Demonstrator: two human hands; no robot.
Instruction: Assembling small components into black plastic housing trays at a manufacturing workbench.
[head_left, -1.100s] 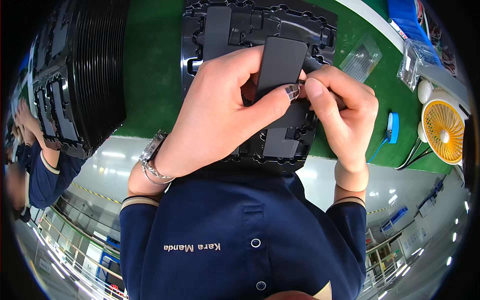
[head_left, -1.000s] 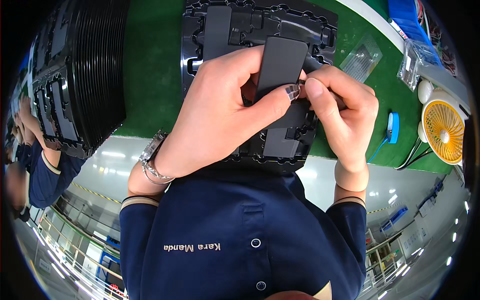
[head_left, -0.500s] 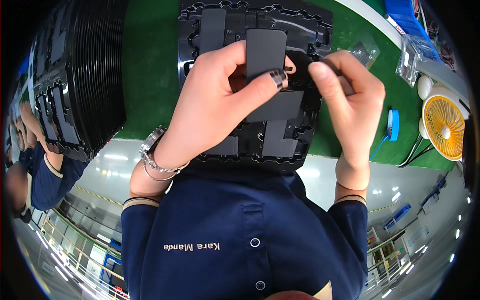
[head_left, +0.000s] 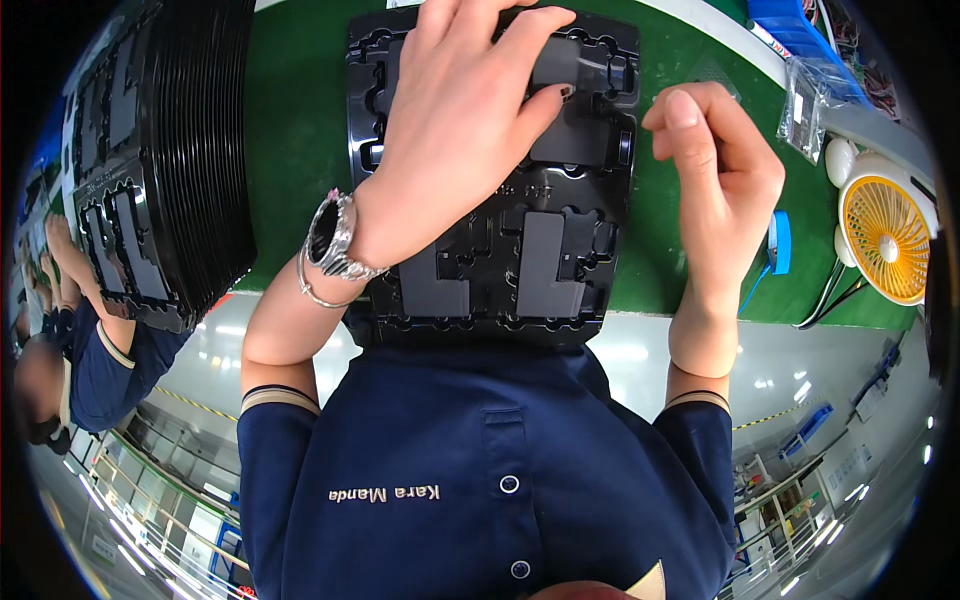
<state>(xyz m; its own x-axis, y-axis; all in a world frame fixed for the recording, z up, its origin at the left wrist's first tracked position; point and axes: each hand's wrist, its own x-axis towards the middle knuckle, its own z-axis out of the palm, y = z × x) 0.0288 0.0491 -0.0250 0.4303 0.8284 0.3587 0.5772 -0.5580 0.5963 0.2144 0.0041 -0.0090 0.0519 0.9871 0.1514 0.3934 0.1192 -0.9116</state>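
A black moulded tray [head_left: 490,205] lies in front of me, with flat dark grey pieces in its pockets. One rectangular piece [head_left: 572,135] is in the far right pocket, beside my left thumb. Two L-shaped pieces, a left one [head_left: 430,292] and a right one [head_left: 545,275], lie in the near pockets. My left hand [head_left: 470,95] reaches over the far left of the tray, fingers spread, hiding what is beneath; I see nothing held in it. My right hand [head_left: 715,150] hovers off the tray's right edge, fingers curled and thumb pressed against them; what they hold, if anything, is hidden.
A tall stack of black trays [head_left: 200,150] stands at the left on the green table mat [head_left: 298,180]. To the right are a yellow-and-white fan [head_left: 886,245], a blue band-like object [head_left: 780,243], clear bags [head_left: 803,110] and a blue bin [head_left: 800,35]. Another person's arm [head_left: 85,270] shows far left.
My left hand has let go of the dark grey piece and moved away from me, its fingers spreading. That piece no longer stands raised in my grip. My right hand has shifted slightly, still curled.
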